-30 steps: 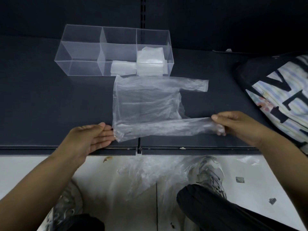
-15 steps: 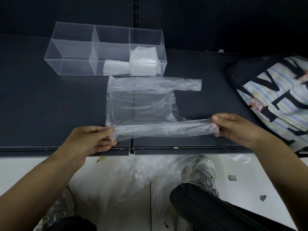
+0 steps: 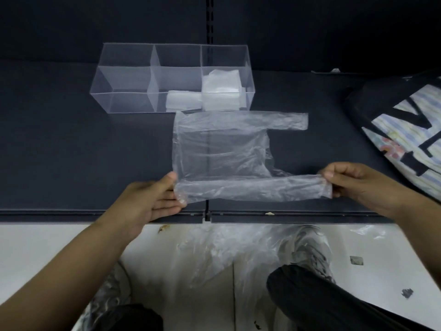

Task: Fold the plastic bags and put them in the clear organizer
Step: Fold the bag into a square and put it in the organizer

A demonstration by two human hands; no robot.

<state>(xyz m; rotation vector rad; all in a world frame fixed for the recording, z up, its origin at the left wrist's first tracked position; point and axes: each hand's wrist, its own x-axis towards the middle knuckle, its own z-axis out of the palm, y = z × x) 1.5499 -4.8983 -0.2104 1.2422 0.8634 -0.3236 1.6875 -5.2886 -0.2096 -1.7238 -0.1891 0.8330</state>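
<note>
Clear plastic bag (image 3: 222,149), dark grey shelf (image 3: 71,151), seemingly pastel-striped black-lettered cloth (image 3: 403,125)

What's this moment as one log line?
fold plastic bag | left hand: pinches corner | right hand: pinches handle | organizer: folded bags inside

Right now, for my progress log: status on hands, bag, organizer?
Left hand pinches plastic bag corner, right hand its handle end. Near edge lifted, rest flat. Clear organizer behind, nothing between.
</note>
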